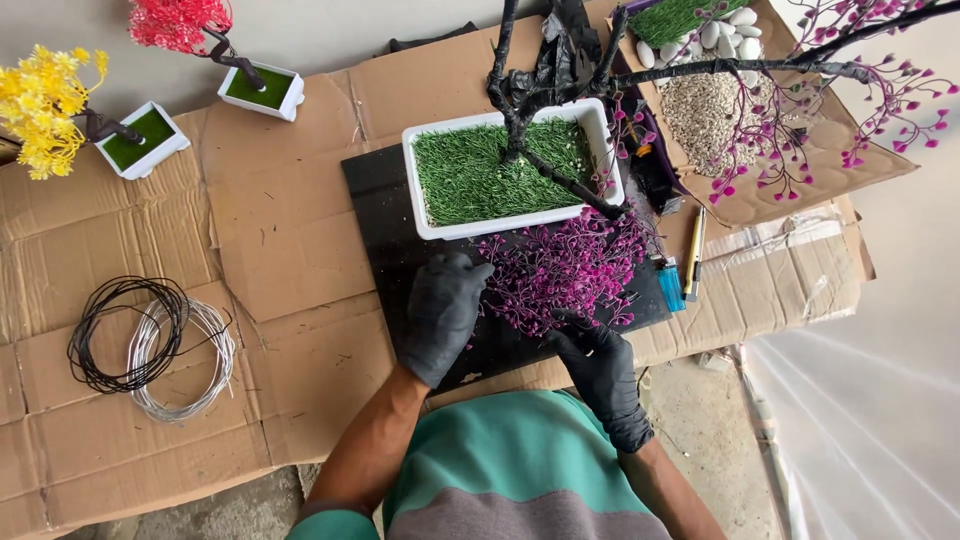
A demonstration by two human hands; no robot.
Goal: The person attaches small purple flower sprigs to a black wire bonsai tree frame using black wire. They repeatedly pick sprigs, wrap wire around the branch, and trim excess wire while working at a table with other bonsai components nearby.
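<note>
Single head-worn view, looking almost straight down from above the person's chest; teal-and-grey shirt fills the bottom edge. Faces forward over flattened brown cardboard sheets [290, 250] on the ground. Close range: both black-gloved hands sit low centre, left hand [443, 315], right hand [600, 370]. White rectangular planter with green fake grass [470, 180] lies just beyond them, mid-frame. Far edge reaches grey floor at top. No second view to overlap.

Purple foliage cluster [562, 268]: loose heap of small magenta artificial sprigs, lying flat on the black board just in front of the white planter, between both gloved hands, touching their fingertips.
</note>
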